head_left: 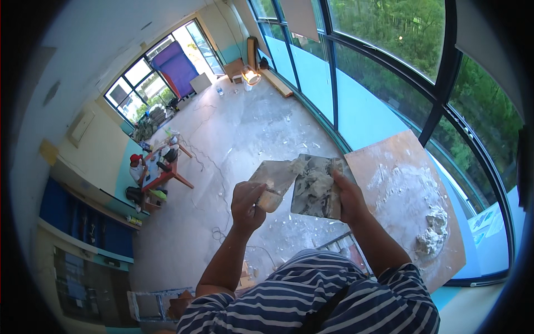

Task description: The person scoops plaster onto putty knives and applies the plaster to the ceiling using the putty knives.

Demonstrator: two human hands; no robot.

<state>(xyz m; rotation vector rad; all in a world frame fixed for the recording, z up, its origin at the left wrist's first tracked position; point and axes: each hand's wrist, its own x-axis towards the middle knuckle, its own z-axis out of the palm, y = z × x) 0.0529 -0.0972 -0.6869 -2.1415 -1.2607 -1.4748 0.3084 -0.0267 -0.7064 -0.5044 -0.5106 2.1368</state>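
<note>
My left hand is closed around the pale handle of a wide putty knife, its broad blade angled up and to the right. Gripped at its right edge by my right hand is a flat rectangular metal plate. Wet grey-white putty lies smeared and lumped over this plate. The knife's blade corner meets a lump of putty at the plate's upper left edge. To the right of my right hand, a wooden board carries white smears and a thick putty heap.
Large windows run along the right. Far below, the floor has white scraps and cables. A person in a red cap sits by a red-edged table at left. A lit lamp glows far off. Ladder-like frames stand below me.
</note>
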